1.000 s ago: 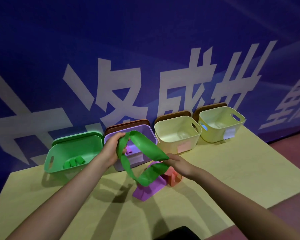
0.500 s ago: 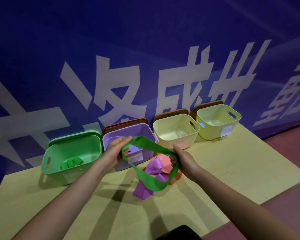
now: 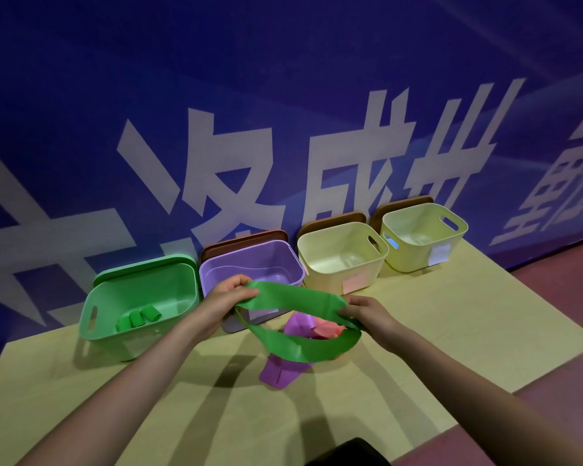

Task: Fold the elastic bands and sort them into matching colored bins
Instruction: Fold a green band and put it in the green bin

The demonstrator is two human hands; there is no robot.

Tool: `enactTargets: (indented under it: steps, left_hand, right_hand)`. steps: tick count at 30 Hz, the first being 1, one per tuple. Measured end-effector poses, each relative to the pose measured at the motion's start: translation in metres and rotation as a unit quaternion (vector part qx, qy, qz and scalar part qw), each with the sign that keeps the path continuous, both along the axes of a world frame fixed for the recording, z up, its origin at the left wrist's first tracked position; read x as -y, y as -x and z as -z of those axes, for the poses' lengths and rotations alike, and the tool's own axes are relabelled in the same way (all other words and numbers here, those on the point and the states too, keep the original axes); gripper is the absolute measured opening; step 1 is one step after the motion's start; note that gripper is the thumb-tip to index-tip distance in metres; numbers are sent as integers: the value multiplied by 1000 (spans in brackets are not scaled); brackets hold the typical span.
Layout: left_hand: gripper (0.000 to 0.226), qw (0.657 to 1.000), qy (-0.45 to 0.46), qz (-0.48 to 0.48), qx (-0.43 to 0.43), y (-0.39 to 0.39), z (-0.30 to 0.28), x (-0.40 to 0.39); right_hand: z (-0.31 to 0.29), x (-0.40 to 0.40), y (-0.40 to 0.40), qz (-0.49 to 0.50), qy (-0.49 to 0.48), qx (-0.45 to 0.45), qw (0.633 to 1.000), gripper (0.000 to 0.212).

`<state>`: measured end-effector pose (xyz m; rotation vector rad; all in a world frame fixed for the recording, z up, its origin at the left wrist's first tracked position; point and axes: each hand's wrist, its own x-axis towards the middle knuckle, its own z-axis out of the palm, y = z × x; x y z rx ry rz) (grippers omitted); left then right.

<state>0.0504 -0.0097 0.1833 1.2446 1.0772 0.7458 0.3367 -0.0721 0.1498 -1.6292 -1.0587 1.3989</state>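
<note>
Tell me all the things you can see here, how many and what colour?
green band: 1, green, stretched open in the air between both hands
folded bands: 3, green, inside the green bin
loose bands: a small pile, purple and orange-pink, on the table under the green band; count unclear
green bin: 1, green, far left of the row
purple bin: 1, purple, second from left
pale yellow bins: 2, right end of the row
table: 1, yellow
wall: 1, blue with white characters
left hand: grips the band's left end
right hand: grips the band's right end
</note>
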Motion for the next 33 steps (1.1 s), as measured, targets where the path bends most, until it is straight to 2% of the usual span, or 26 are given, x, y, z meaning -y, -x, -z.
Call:
enactTargets:
  steps: [3, 4, 5, 8, 9, 12, 15, 17, 19, 22, 25, 28, 33]
  left_hand:
    - [24, 1000, 0, 1, 2, -1, 3, -1]
    - [20, 1000, -7, 3, -12, -1, 4, -2]
    - [13, 999, -13, 6, -29, -2, 5, -2]
    - [12, 997, -20, -8, -68, 0, 12, -6]
    - [12, 996, -23, -19, -79, 0, 14, -8]
    - [10, 990, -34, -44, -129, -2, 18, -8]
    - [24, 988, -55, -18, -145, -10, 18, -1]
    - [27, 988, -82, -14, -133, -16, 17, 5]
    - [22, 994, -82, -36, -68, -24, 12, 13]
    - [25, 994, -59, -85, 46, -41, -1, 28]
    - [22, 989, -71, -95, 88, -57, -15, 41]
    - [16, 990, -75, -73, 99, -69, -23, 48]
    - [7, 990, -123, -63, 36, -78, -27, 46]
  right_hand:
    - [-4, 4, 5, -18, -4, -40, 999, 59]
    - [-3, 4, 6, -26, -7, -47, 999, 65]
    - [-5, 4, 8, -40, -6, -53, 998, 60]
    - [-10, 6, 12, -68, -1, -59, 996, 17]
    - [-12, 6, 14, -70, -10, -57, 996, 14]
    - [-22, 8, 23, -61, -39, -93, 993, 16]
    - [-34, 7, 32, -45, -61, -153, 985, 22]
    - [-43, 6, 39, -36, -78, -179, 980, 16]
    - [-50, 5, 46, -29, -90, -191, 977, 13]
    - [-55, 0, 52, -15, -105, -175, 979, 9]
    - [-59, -4, 52, 2, -124, -153, 980, 14]
    - [-62, -4, 51, 4, -140, -154, 978, 12]
    - [-68, -3, 50, -25, -168, -129, 977, 9]
